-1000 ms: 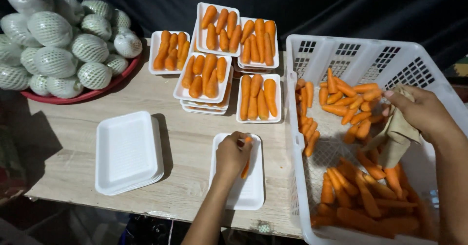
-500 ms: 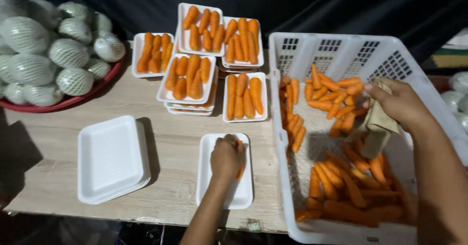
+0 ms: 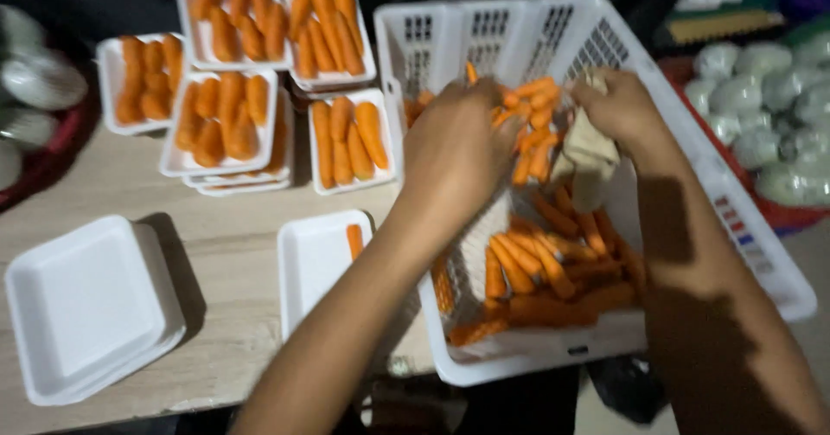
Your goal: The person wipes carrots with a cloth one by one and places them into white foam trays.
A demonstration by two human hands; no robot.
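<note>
— Can you see what your left hand (image 3: 454,145) has hold of in the white crate (image 3: 743,227)?
— No. Its back hides your fingers and the carrots (image 3: 540,262) under them, and it's blurred.
— And your right hand (image 3: 618,106)?
— It clutches a beige cloth (image 3: 588,154); the grip itself is hidden.
— The netted produce (image 3: 765,98)?
— Blurred, cut off at the right edge.

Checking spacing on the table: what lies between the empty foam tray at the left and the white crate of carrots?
In the head view, one foam tray holding a single carrot lies between the empty tray and the crate.
</note>
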